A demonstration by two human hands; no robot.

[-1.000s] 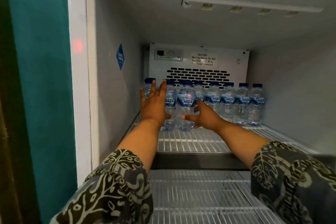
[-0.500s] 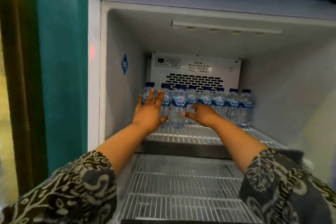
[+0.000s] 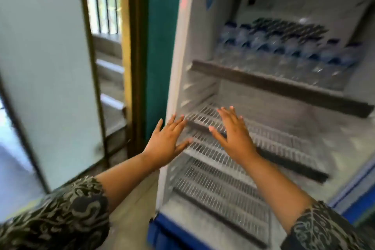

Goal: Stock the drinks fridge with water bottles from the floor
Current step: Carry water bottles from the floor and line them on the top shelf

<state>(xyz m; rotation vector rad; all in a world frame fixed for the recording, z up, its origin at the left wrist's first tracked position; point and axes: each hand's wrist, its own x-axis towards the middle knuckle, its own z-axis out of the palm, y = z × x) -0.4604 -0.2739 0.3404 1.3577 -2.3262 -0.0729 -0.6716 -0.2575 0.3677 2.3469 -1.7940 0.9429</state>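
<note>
both hands (image 3: 203,134) flat, fingers spread

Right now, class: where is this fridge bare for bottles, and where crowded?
Bare: the middle wire shelf under the top shelf, and the lower shelf beneath it. Crowded: the top shelf's back, lined with bottles.

Blue-capped water bottles (image 3: 263,41), blurred, stand upright in a packed row at the back of the top shelf (image 3: 280,85) of the open, white-walled drinks fridge (image 3: 178,67), upper right of frame.
</note>
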